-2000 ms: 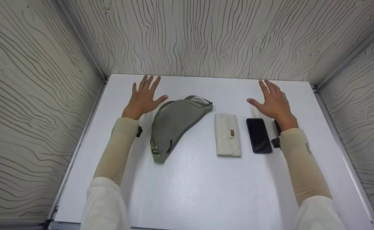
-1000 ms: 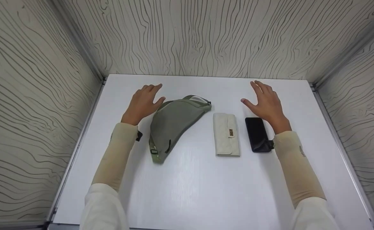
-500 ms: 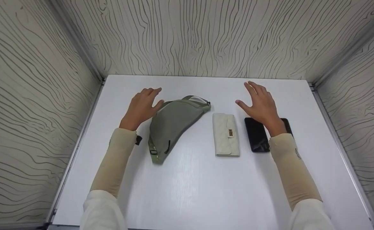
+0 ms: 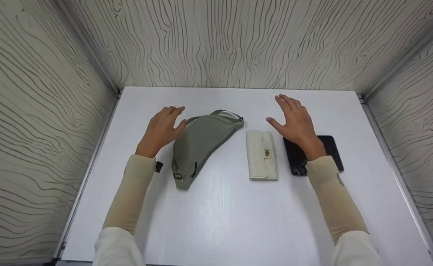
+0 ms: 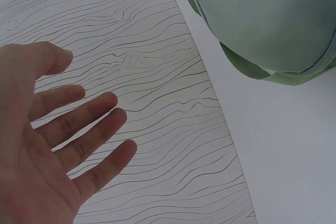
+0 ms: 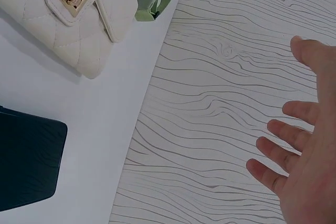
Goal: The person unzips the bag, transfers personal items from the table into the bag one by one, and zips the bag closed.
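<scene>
My left hand [image 4: 159,129] hovers at the left edge of a sage-green crescent-shaped waist bag [image 4: 205,138], which lies flat on the white table. Its thumb overlaps the bag's edge in the head view; in the left wrist view the hand [image 5: 68,129] appears apart from the bag [image 5: 268,19], fingers relaxed and holding nothing. My right hand [image 4: 296,120], fingers spread, hangs above the black phone [image 4: 293,153] and holds nothing. Between the hands lies a cream quilted wallet [image 4: 260,157] with a gold clasp. Another flat black item [image 4: 334,153] is partly hidden behind the right wrist.
The white table [image 4: 216,221] is bounded by wood-grain patterned panels at the back [image 4: 216,44], left and right. Metal rails run along its sides. A small dark wrist device [image 4: 159,166] sits on the left sleeve.
Both hands have drawn back toward the person, and the right has also moved left, over the phone. Their fingers have relaxed from a wider spread. The bag, wallet and phone stay in place.
</scene>
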`<action>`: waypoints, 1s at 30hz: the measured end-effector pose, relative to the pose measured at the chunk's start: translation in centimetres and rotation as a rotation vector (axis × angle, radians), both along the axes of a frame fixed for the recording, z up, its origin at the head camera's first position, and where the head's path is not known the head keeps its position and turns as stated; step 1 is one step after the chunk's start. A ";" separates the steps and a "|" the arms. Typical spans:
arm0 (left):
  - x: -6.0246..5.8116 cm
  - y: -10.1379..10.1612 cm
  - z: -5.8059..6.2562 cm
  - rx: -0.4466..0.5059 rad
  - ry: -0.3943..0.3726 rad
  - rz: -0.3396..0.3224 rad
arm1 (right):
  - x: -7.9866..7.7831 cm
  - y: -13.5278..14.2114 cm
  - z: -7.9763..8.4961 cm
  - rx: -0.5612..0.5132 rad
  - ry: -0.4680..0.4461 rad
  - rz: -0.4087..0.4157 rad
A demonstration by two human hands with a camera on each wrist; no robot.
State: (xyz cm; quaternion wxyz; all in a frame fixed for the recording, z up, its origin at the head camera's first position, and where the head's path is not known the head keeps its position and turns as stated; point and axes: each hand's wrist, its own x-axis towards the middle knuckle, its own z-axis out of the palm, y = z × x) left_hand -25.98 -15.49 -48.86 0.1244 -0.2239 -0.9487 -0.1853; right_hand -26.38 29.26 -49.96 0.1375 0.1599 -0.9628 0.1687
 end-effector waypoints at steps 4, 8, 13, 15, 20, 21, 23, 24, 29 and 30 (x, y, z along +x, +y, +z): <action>0.3 -0.1 0.0 0.000 0.005 0.009 | 0.3 -0.5 0.1 -0.010 0.004 0.021; 0.7 -0.2 -0.1 0.009 -0.007 0.016 | 0.5 -0.9 -0.1 -0.018 0.012 0.035; 1.1 -0.3 -0.5 0.030 -0.031 0.028 | 0.7 -1.5 -0.4 -0.023 0.016 0.051; 1.2 -0.4 -0.7 0.038 -0.037 0.038 | 0.8 -1.7 -0.4 -0.021 0.016 0.058; 1.4 -0.3 -1.1 0.043 -0.041 0.053 | 1.0 -2.4 -0.6 -0.024 0.015 0.072; 1.4 -0.3 -1.2 0.043 -0.040 0.054 | 1.0 -2.6 -0.7 -0.026 0.015 0.075; 1.3 -0.2 -1.3 0.045 -0.042 0.059 | 1.0 -2.8 -0.8 -0.026 0.013 0.078; 1.4 -0.2 -1.4 0.047 -0.042 0.062 | 1.0 -3.0 -0.9 -0.025 0.013 0.080; 1.3 -0.1 -1.9 0.054 -0.075 0.085 | 1.1 -3.7 -1.3 -0.028 0.017 0.100; 1.3 -0.1 -2.0 0.057 -0.090 0.089 | 1.1 -3.8 -1.4 -0.028 0.018 0.103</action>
